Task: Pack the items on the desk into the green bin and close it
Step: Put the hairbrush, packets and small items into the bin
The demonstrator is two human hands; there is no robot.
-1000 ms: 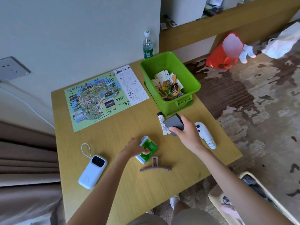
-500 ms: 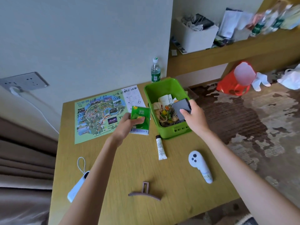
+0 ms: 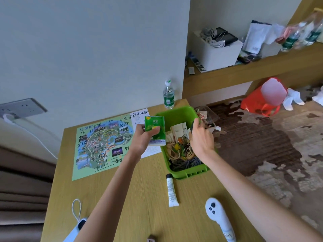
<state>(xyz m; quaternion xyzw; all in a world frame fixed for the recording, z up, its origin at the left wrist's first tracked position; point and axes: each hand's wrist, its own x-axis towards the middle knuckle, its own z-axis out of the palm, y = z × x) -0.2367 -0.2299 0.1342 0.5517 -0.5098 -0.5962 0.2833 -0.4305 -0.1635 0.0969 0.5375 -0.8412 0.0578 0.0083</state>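
The open green bin (image 3: 176,113) stands at the desk's far right and holds a comb, cards and cables. My left hand (image 3: 143,139) grips a small green box (image 3: 156,127) upright, just over the bin's left rim. My right hand (image 3: 201,139) hovers above the bin's inside, closed on a black case (image 3: 192,127) of which only a dark edge shows. On the desk lie a white tube (image 3: 172,191), a white controller (image 3: 218,217), a white power bank (image 3: 76,230) with a loop, a brown hair clip (image 3: 151,240) at the bottom edge, and a park map (image 3: 103,142).
A water bottle (image 3: 169,95) stands against the wall behind the bin. A wall socket (image 3: 22,107) with a plugged cable is at the left. Beyond the desk's right edge are patterned carpet, a red bag (image 3: 260,103) and a shelf with a white box (image 3: 217,53).
My left hand carried the green box rightwards to the bin's left rim. My right hand moved the black case further over the bin. The view tilted up.
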